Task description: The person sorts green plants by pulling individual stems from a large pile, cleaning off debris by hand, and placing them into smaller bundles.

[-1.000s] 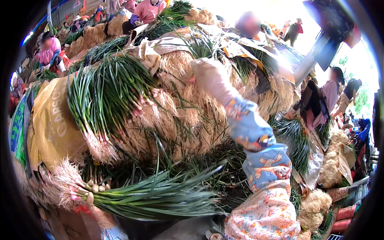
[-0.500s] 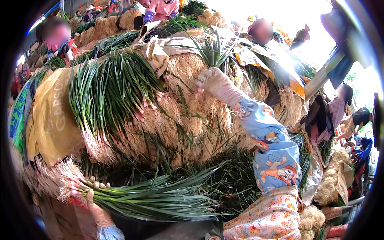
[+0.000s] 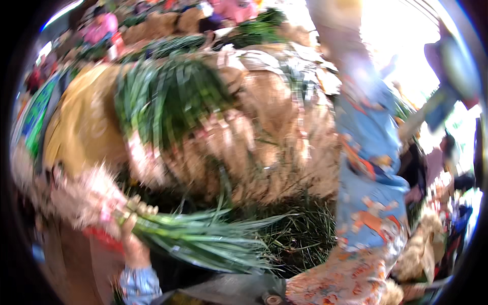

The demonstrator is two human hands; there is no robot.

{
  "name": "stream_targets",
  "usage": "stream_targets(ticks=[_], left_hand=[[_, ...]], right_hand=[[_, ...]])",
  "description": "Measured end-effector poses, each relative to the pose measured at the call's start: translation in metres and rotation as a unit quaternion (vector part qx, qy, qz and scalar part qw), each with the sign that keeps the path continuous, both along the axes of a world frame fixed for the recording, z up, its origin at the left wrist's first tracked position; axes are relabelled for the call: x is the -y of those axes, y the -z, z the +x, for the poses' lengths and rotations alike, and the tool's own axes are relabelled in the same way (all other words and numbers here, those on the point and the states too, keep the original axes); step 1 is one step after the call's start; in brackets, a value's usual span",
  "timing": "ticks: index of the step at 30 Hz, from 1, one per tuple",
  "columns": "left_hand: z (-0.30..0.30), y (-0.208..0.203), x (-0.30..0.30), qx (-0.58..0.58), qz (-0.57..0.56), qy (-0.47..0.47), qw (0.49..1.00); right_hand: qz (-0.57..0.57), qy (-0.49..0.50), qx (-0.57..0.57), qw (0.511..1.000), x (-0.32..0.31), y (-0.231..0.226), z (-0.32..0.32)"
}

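Observation:
My left hand (image 3: 133, 236) is closed around a bunch of green garlic (image 3: 203, 236) low on the left. Its pale, hairy roots point left, and the long green leaves fan out to the right. Straight up at the right goes my right arm, in a blue patterned sleeve (image 3: 373, 188). My right hand (image 3: 336, 11) is at the top edge, smeared by motion and glare, so its fingers cannot be made out. In front of me, a big heap of bundled green garlic (image 3: 269, 101) shows its tan roots. A leafy green pile (image 3: 173, 96) drapes over its left part.
A yellow sack (image 3: 86, 132) covers the heap's left end. Loose cut leaves (image 3: 300, 239) lie below the heap. A slanting post (image 3: 424, 117) stands at the right. A person in pink (image 3: 101, 28) is at the far left, and others are at the back and right.
My right hand has left the front of the heap and swung up to the top edge. My left hand still holds the bunch, slightly higher and further right in view. The picture is now blurred.

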State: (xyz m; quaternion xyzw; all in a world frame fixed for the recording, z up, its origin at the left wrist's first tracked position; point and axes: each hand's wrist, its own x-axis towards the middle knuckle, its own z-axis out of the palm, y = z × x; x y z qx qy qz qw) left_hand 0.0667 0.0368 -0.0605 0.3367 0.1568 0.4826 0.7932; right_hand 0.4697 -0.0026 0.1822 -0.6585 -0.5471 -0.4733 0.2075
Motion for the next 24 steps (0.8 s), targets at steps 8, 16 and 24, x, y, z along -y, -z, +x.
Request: stream_targets(ticks=[8,16,24], left_hand=[[0.008,0.0,0.01,0.023,-0.106,0.007,0.994],[0.005,0.041,0.005,0.074,-0.171,-0.026,0.982],[0.002,0.052,0.004,0.139,-0.181,0.019,0.973]], right_hand=[[-0.124,-0.063,0.055,0.989,-0.047,0.151,-0.188],[-0.183,-0.295,-0.45,0.823,-0.031,0.215,-0.31],[-0.118,-0.412,-0.516,0.742,-0.025,0.227,-0.328]])
